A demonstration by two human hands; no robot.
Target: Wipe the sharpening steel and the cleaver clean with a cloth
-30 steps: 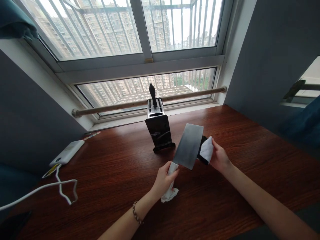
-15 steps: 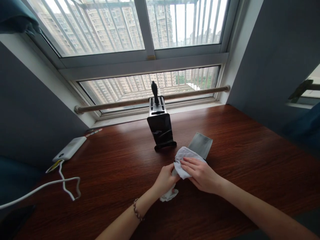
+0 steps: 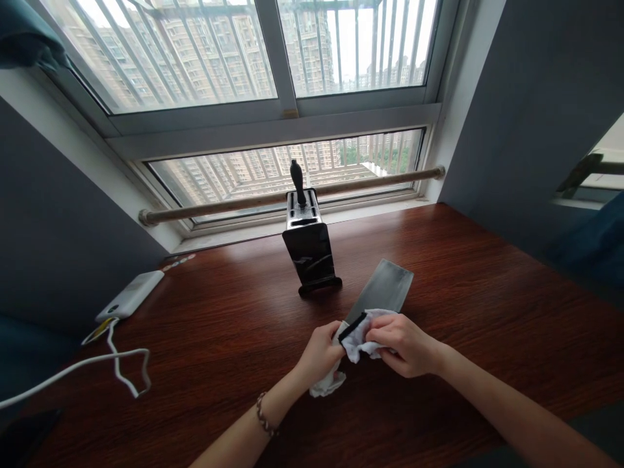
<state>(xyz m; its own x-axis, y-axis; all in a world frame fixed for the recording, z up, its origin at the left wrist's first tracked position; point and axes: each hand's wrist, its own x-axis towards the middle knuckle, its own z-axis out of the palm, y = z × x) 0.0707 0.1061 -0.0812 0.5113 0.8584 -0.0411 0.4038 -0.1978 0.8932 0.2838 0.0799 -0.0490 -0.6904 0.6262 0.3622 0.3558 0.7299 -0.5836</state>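
My left hand (image 3: pixel 319 354) is closed round the handle of a cleaver, with a bit of white cloth bunched under the fingers. The cleaver's wide grey blade (image 3: pixel 385 289) points away to the right, low over the wooden table (image 3: pixel 219 338). My right hand (image 3: pixel 404 341) pinches a white cloth with a black edge (image 3: pixel 361 328) against the near end of the blade. A black knife block (image 3: pixel 309 250) stands just behind, with one black handle sticking out of its top.
A white power bank (image 3: pixel 130 296) lies at the table's left with a white cable (image 3: pixel 97 364) looping toward me. A wooden rail (image 3: pixel 292 195) runs along the window sill behind the block. Grey walls close in on both sides.
The blade has dropped from raised to low over the table. My right hand brought the cloth from the blade's far side onto it and drew it back toward the handle.
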